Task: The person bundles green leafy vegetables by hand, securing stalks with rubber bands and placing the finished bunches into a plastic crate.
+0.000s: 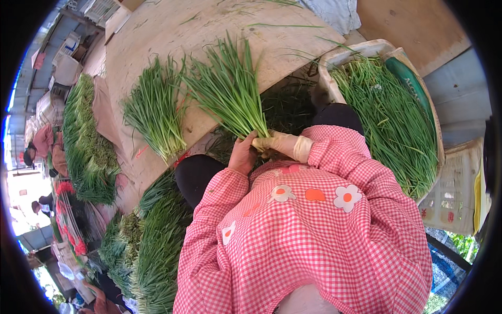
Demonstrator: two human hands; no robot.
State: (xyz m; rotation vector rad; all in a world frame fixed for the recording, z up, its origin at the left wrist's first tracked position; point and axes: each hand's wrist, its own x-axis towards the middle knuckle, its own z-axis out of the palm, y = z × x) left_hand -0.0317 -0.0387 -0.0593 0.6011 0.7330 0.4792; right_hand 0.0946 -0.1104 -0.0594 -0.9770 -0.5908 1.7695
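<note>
A loose bunch of green chives [232,91] fans out away from me, its pale stem ends gathered near my lap. My bare left hand [244,155] is closed around the lower stems from the left. From the right, my right hand [278,143], in a pale glove, grips the same stems just above their ends. The leaf tips spread over the wooden board [293,47]. Left of it, a second bunch of chives [158,107] lies on the board with its stem ends toward me. A bit of red tie [183,156] shows beside those ends.
On my right stands a pale crate [330,86] heaped with chives [389,115], a green cloth or bag along its inner side. Long piles of chives [89,146] lie to the left. Red-ended ties [78,246] hang beyond them. Other people are at the far left.
</note>
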